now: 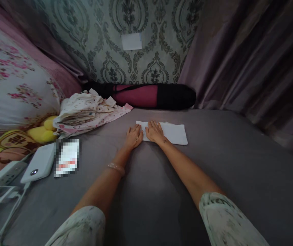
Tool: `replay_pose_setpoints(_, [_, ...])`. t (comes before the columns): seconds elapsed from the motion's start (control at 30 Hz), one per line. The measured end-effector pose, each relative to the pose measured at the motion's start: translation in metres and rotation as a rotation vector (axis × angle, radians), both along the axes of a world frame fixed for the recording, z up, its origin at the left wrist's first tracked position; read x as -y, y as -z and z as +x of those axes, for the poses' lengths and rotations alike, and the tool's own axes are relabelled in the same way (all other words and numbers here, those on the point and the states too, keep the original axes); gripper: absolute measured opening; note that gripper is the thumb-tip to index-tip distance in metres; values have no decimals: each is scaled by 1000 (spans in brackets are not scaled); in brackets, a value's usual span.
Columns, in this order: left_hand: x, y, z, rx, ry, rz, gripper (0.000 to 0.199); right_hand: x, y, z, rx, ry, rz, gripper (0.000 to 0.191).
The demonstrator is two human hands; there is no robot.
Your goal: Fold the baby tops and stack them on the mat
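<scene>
A white folded cloth lies flat on the grey bed sheet, longer from side to side than from front to back. My left hand rests palm down at its left end, fingers stretched out and pointing away from me. Just to the right, my right hand presses flat on the cloth's left half, its fingers also extended. Neither hand grips anything. Both palms hide part of the cloth beneath them.
Patterned folded clothes are piled at the back left. Behind lies a black and magenta long bag against the wall. At left are a white power bank, a power strip, cables and a yellow plush. Curtains hang at right.
</scene>
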State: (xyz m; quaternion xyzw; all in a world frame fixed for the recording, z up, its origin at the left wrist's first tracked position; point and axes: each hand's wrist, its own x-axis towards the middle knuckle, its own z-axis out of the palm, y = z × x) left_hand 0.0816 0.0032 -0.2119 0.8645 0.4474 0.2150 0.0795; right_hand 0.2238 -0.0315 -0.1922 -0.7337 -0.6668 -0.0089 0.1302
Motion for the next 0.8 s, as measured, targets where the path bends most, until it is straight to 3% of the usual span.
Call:
replay_pose_setpoints(0.2, [-4, 1, -1, 133, -64, -41, 44, -3, 15, -3, 24, 19, 4, 60])
replay_pose_setpoints(0.37, [-13, 3, -6, 408, -138, -162, 42, -6, 5, -3, 2, 28, -112, 59])
replay_pose_setpoints(0.47, [-16, 1, -10, 543, -213, -214, 43, -9, -2, -12, -5, 3, -91, 57])
replay_pose_setpoints(0.63, [-15, -5, -11, 533, -242, -227, 46, -20, -5, -40, -12, -126, -15, 55])
replay_pose_setpoints(0.8, [-13, -7, -9, 459, -236, -209, 52, -29, 4, -53, 0, -166, -95, 55])
